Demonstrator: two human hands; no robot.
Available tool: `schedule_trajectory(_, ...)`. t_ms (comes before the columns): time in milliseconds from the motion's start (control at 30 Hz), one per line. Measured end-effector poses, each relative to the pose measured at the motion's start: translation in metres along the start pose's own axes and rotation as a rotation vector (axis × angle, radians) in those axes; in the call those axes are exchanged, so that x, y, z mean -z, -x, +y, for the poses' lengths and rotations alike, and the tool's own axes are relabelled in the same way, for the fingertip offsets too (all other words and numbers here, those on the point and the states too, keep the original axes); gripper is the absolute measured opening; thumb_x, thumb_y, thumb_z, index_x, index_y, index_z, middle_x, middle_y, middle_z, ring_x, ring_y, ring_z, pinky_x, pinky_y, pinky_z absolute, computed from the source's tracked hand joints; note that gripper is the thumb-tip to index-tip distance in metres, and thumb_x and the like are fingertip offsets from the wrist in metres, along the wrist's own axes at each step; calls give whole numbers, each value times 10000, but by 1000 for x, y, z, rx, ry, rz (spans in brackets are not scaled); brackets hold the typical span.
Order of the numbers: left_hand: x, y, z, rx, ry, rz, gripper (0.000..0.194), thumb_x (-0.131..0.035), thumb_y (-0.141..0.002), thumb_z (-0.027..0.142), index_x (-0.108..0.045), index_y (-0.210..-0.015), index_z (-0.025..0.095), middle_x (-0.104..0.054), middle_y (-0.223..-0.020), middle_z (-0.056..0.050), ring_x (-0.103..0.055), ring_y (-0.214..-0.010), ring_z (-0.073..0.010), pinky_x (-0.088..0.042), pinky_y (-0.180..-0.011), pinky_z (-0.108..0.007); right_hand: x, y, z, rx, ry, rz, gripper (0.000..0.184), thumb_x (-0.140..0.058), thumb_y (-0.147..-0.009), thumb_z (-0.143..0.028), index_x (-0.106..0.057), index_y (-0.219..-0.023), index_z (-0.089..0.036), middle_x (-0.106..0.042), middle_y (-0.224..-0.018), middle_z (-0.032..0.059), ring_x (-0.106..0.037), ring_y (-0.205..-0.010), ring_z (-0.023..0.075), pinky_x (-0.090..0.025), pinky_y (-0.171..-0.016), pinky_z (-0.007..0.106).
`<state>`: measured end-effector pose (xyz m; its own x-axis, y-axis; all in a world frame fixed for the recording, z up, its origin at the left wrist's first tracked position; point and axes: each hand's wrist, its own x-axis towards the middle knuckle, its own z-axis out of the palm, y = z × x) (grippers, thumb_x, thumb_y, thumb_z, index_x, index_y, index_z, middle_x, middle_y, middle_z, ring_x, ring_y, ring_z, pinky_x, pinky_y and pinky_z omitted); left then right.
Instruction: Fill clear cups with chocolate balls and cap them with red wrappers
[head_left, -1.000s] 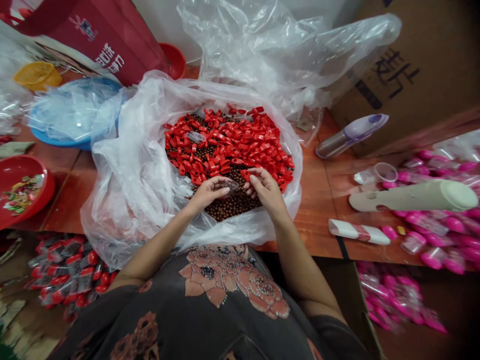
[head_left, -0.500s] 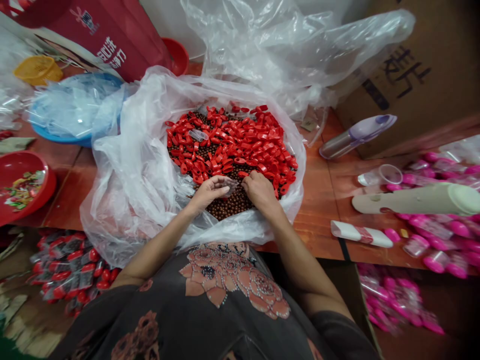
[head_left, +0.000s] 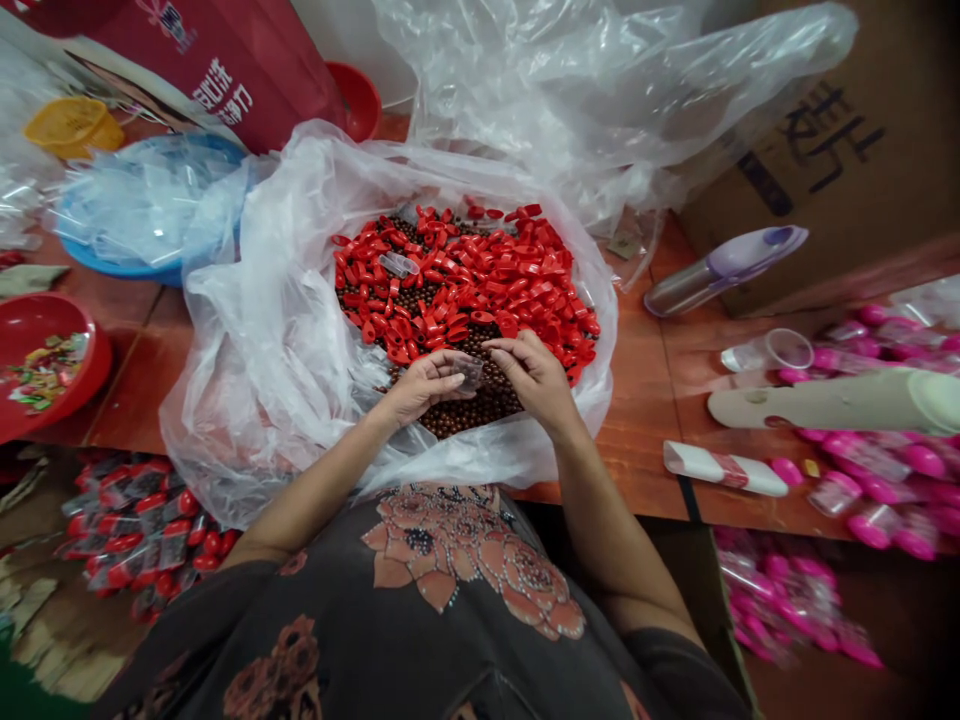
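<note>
Our left hand (head_left: 420, 388) pinches an uncapped case (head_left: 470, 373); our right hand's (head_left: 538, 382) grip we cannot tell. Capped cases (head_left: 171, 545) are heaped; caps (head_left: 517, 275) lie loose.

Can pass over the bare tabletop (head_left: 639, 410) just right of the white bag (head_left: 262, 330); meets the flask (head_left: 724, 270) and clear cup (head_left: 769, 352) farther right, the blue basin (head_left: 161, 270) left of it.

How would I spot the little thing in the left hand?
Find the big whitish plastic bag on the reddish table. Inside lie red pieces and brown beads; over the beads, the left hand holds a small container. It is see-through, unlike the red and brown around it.
</note>
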<state>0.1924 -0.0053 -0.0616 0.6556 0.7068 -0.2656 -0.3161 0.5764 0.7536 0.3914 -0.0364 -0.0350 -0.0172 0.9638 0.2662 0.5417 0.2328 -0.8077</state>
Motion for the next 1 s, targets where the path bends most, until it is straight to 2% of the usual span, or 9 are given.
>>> schedule_trajectory(133,-1,-2,-4,-22,-17,-20,387,-813,-707,227,-659,-1056,165,-689,-1021,-62,-663,-921,-162,-568,-841,-334,6,3,-11,123,57,-55,236,-511,-963,-309,-698,-1093,-249,-499,-824,25,-515,-781,173,-444,-703,315)
schedule_trajectory(300,1,-3,-10,-32,-44,-41,400,-824,-696,250,-664,-1053,163,-682,-995,-48,-662,-872,-142,-558,-819,-300,16,8,-18,301,364,-195,263,-471,-971,-256,-687,-1121,-231,-513,-825,47,-491,-814,202,-429,-711,335)
schedule_trajectory(500,2,-1,-17,3,-49,-43,402,-824,-699,261,-650,-1046,157,-680,-986,-46,-665,-841,-133,-548,-827,-314,33,13,-30,555,717,-305,208,-487,-948,-225,-683,-899,-175,-588,-907,83,-461,-810,212,-426,-743,359)
schedule_trajectory(600,0,-1,-17,-21,-96,-49,398,-809,-717,277,-647,-1059,154,-679,-1004,-59,-661,-843,-137,-543,-827,-320,33,16,-29,611,793,-282,219,-478,-938,-199,-662,-821,-177,-584,-851,79,-451,-772,211,-423,-704,359)
schedule_trajectory(700,-5,0,-13,-102,-177,-49,365,-787,-740,281,-659,-1058,155,-674,-1026,-65,-649,-885,-142,-530,-841,-308,30,19,-24,564,701,-160,214,-480,-931,-203,-667,-832,-171,-575,-861,91,-476,-787,214,-452,-716,358)
schedule_trajectory(800,-8,-1,-7,-185,-268,-53,322,-764,-763,268,-671,-1052,160,-670,-1026,-60,-637,-922,-143,-513,-869,-296,26,22,-18,444,529,-43,209,-485,-935,-227,-683,-981,-180,-567,-908,92,-520,-849,222,-485,-748,371)
schedule_trajectory(933,-10,-1,-4,-197,-307,-49,322,-749,-771,267,-669,-1066,166,-677,-1046,-64,-637,-933,-146,-509,-869,-293,23,26,-17,260,330,-83,313,-452,-967,-258,-612,-1236,-264,-565,-869,50,-558,-814,208,-508,-722,368)
schedule_trajectory(1000,-12,0,-3,-187,-325,-35,331,-745,-775,276,-672,-1079,166,-682,-1059,-67,-640,-928,-143,-513,-856,-288,22,28,-18,136,186,-89,407,-411,-984,-260,-483,-1383,-303,-590,-898,39,-587,-809,197,-527,-733,366)
